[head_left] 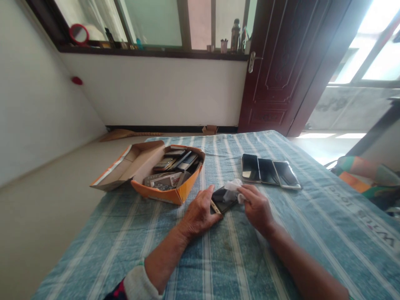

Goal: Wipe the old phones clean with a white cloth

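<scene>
My left hand (200,210) grips the left end of a dark smartphone (219,205) with a gold-coloured edge, thumb on the near side and fingers on the far side. A crumpled white tissue (231,191) is pinched in my right hand (256,206) and lies against the phone's screen, covering its far right part. To the left, an orange cardboard box (181,195) with its lid folded back holds several old phones (167,179). Three smartphones (268,171) lie side by side on the right, screens up.
A blue-and-white striped cloth (218,266) covers the surface under everything. Beyond its far edge are a white wall, a small cardboard piece (210,129) and a dark red door (278,71). A windowsill carries a bottle (235,35) and a round red mirror (79,34).
</scene>
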A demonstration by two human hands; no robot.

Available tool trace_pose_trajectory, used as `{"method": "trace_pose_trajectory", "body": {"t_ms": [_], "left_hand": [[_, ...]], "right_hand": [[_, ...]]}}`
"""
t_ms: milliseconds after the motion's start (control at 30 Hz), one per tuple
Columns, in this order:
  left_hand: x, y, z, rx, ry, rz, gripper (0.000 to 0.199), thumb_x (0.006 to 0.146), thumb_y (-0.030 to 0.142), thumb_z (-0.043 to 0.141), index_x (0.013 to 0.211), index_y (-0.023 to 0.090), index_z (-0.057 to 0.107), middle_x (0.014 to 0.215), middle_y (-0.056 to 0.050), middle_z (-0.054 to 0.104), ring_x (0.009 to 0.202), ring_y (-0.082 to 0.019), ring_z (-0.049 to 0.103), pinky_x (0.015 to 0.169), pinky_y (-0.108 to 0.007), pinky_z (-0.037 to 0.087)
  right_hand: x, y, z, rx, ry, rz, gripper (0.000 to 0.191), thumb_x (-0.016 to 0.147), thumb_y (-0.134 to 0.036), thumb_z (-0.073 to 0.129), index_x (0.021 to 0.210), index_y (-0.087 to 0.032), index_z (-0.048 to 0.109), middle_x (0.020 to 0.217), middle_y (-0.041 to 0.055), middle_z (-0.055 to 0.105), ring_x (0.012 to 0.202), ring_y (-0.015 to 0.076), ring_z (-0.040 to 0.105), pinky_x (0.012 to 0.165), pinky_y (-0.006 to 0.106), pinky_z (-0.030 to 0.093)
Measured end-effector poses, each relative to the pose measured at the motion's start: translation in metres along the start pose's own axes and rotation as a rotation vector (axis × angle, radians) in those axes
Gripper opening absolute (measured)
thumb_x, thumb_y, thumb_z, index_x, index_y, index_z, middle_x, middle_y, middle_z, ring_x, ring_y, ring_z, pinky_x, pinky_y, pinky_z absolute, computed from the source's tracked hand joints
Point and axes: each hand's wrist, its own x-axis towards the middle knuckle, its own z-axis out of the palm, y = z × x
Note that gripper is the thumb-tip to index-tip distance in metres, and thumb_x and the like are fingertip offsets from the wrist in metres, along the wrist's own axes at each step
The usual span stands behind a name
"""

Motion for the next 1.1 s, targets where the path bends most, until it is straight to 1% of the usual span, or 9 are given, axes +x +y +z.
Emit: {"method": "trace_pose_trajectory", "body": {"t_ms": [100,200,333,533,733,833,900,967,1100], "left_hand": [[-0.003,-0.002,0.004,-0.025,0.016,-0.015,0.090,0.068,0.029,0.071,0.144,0.014,0.023,0.129,-0.017,0.055,0.116,-0.032,0.055,0.096,-0.048,0.048],[-0.004,-0.002,0.006,-0.032,0.025,-0.005,0.087,0.072,0.033,0.068,0.143,0.011,0.023,0.132,-0.020,0.052,0.117,-0.032,0.054,0.098,-0.048,0.047],[-0.003,0.000,0.005,0.002,0.018,0.004,0.086,0.070,0.029,0.067,0.143,0.014,0.024,0.130,-0.018,0.054,0.117,-0.032,0.054,0.098,-0.048,0.046],[-0.001,0.004,0.001,0.008,0.000,-0.001,0.083,0.066,0.024,0.067,0.140,0.019,0.029,0.125,-0.012,0.056,0.115,-0.030,0.054,0.096,-0.044,0.048],[-0.002,0.005,-0.001,0.033,-0.029,0.013,0.080,0.065,0.023,0.070,0.137,0.015,0.035,0.121,-0.015,0.058,0.113,-0.031,0.054,0.098,-0.047,0.046],[-0.002,0.005,-0.001,0.030,-0.032,0.002,0.081,0.065,0.024,0.071,0.137,0.015,0.034,0.123,-0.015,0.058,0.115,-0.032,0.054,0.098,-0.047,0.047],[-0.003,0.004,0.000,0.014,-0.028,-0.006,0.084,0.064,0.024,0.072,0.138,0.017,0.032,0.125,-0.014,0.056,0.117,-0.032,0.054,0.097,-0.047,0.047],[-0.003,0.003,0.001,-0.004,-0.016,-0.008,0.086,0.065,0.025,0.072,0.140,0.018,0.030,0.126,-0.014,0.056,0.117,-0.031,0.054,0.095,-0.046,0.049],[-0.004,0.000,0.004,-0.007,0.007,0.008,0.082,0.069,0.030,0.069,0.139,0.016,0.029,0.124,-0.015,0.057,0.112,-0.031,0.057,0.092,-0.046,0.050]], "right_hand": [[-0.003,-0.021,0.013,-0.037,-0.173,-0.172,0.038,0.085,-0.007,0.039,0.107,-0.020,0.068,0.120,0.0103,0.063,0.111,0.0212,0.058,0.095,0.035,0.048],[0.000,-0.032,0.019,-0.084,-0.355,-0.293,0.032,0.087,-0.008,0.044,0.105,-0.021,0.067,0.120,0.0084,0.063,0.114,0.0218,0.055,0.102,0.038,0.042],[0.010,-0.025,0.017,-0.197,-0.458,-0.205,0.038,0.085,-0.003,0.044,0.107,-0.023,0.066,0.121,0.0064,0.064,0.118,0.0214,0.053,0.107,0.042,0.035],[0.018,0.007,0.012,-0.297,-0.410,-0.023,0.045,0.081,0.000,0.041,0.108,-0.023,0.069,0.120,0.0069,0.064,0.115,0.0223,0.055,0.103,0.042,0.038],[0.015,0.025,0.005,-0.258,-0.233,0.112,0.047,0.082,-0.004,0.039,0.112,-0.024,0.068,0.114,0.0046,0.067,0.109,0.0199,0.060,0.093,0.033,0.049],[0.009,0.022,0.004,-0.189,-0.100,0.047,0.045,0.085,-0.008,0.040,0.119,-0.025,0.065,0.120,0.0036,0.065,0.113,0.0187,0.059,0.097,0.032,0.048],[0.004,0.014,0.005,-0.143,-0.069,-0.033,0.045,0.085,-0.008,0.039,0.117,-0.024,0.066,0.121,0.0049,0.064,0.114,0.0194,0.058,0.099,0.033,0.047],[-0.002,0.000,0.007,-0.095,-0.112,-0.135,0.043,0.085,-0.007,0.037,0.113,-0.022,0.067,0.120,0.0078,0.064,0.113,0.0210,0.058,0.098,0.036,0.048],[-0.010,-0.029,0.008,-0.047,-0.302,-0.306,0.031,0.089,-0.010,0.042,0.102,-0.019,0.068,0.108,0.0100,0.066,0.107,0.0231,0.059,0.095,0.039,0.048]]}}
